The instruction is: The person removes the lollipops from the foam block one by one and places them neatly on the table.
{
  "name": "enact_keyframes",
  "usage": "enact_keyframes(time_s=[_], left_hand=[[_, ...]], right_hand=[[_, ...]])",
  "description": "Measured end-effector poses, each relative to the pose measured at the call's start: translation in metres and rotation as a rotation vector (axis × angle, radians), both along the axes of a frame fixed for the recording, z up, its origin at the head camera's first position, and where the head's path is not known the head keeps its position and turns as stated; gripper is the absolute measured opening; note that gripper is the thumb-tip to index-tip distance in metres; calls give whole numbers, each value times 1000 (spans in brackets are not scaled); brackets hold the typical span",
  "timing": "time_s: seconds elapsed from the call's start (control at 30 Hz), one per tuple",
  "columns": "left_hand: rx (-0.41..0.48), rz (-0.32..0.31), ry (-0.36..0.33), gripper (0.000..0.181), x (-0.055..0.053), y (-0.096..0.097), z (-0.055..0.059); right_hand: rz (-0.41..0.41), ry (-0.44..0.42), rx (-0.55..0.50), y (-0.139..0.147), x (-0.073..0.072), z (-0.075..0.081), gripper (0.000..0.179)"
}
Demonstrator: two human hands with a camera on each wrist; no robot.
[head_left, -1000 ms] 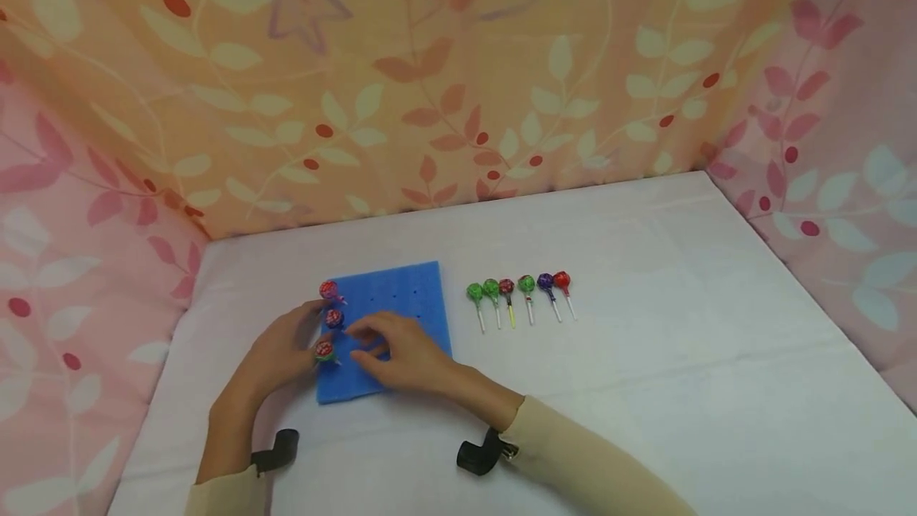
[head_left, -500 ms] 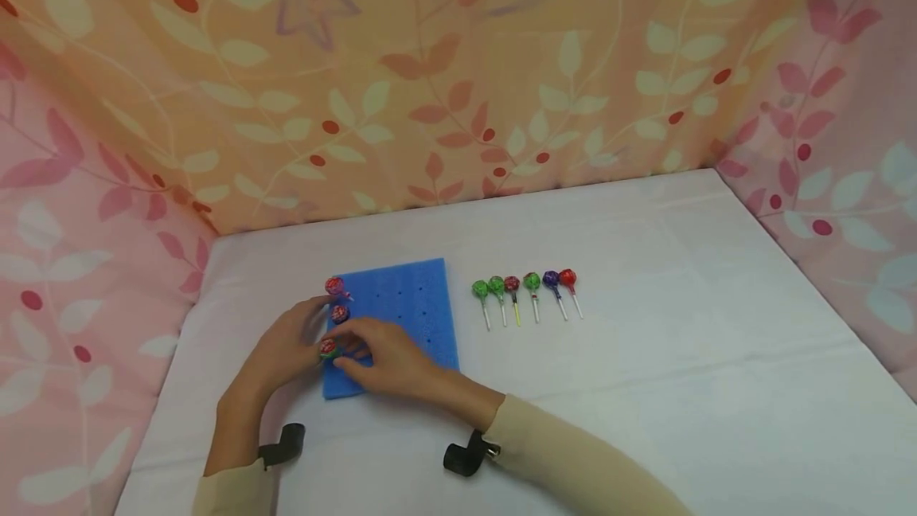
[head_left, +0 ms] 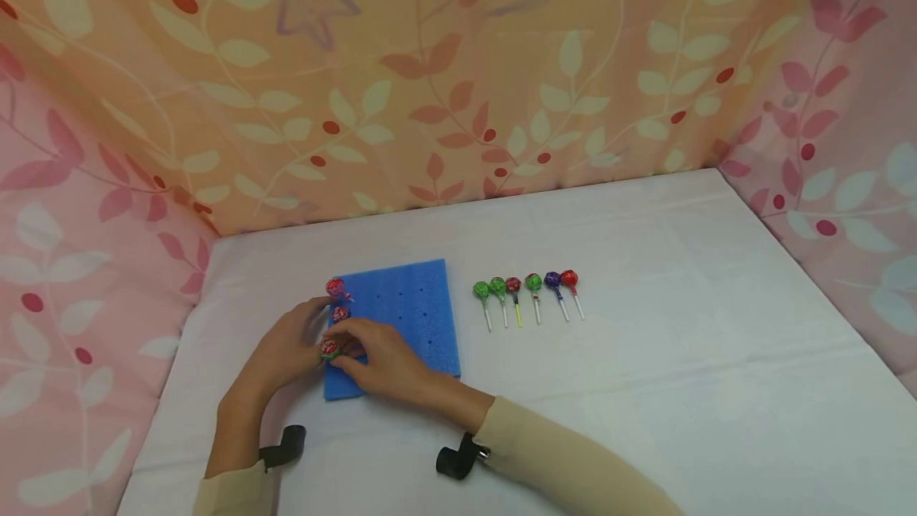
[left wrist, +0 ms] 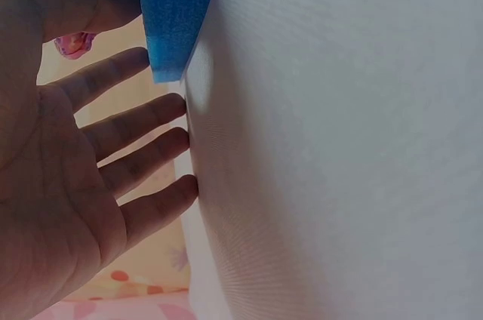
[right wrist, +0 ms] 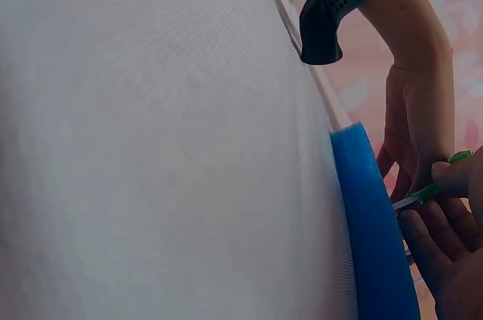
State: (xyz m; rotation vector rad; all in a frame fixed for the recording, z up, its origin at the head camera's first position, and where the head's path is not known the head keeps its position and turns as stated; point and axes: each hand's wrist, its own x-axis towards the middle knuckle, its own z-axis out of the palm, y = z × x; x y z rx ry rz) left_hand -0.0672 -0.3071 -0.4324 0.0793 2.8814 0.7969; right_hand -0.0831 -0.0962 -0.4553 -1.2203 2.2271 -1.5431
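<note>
A blue foam block [head_left: 401,301] with small holes lies on the table. Three lollipops stand along its left side: a pink one [head_left: 335,287] at the back, a red-and-purple one [head_left: 341,314] in the middle, and a red-and-green lollipop [head_left: 329,349] nearest me. My right hand [head_left: 387,361] pinches the nearest one by its green wrapper [right wrist: 429,192]; below, its white stick [right wrist: 405,203] meets the foam. With fingers extended, my left hand [head_left: 279,349] rests at the block's left edge. The left wrist view shows its thumb [left wrist: 106,4] against the foam and other fingertips at the tablecloth.
Right of the block lies a row of several lollipops, among them a green one [head_left: 481,291], a purple one [head_left: 552,280] and a red one [head_left: 569,278]. White cloth [head_left: 645,365] covers the table. Patterned curtains [head_left: 458,86] close off the back and sides.
My right hand has moved left from over the block to the nearest lollipop and now pinches it. The left hand stays at the block's edge. The view has shifted slightly.
</note>
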Motion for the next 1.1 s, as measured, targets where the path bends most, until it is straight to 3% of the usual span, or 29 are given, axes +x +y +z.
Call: enact_keyframes(time_s=[0.57,0.87,1.1], left_hand=[[-17,-1,5,77,0,-2,0],[-8,21,-40,83,0,0,3],[-44,11,-23,70,1,1,3]], right_hand=[[-21,-38,-51,-3,2,-1,32],[-46,-31,-124,0,3,2,33],[-41,-26,-114,13,3,7,32]])
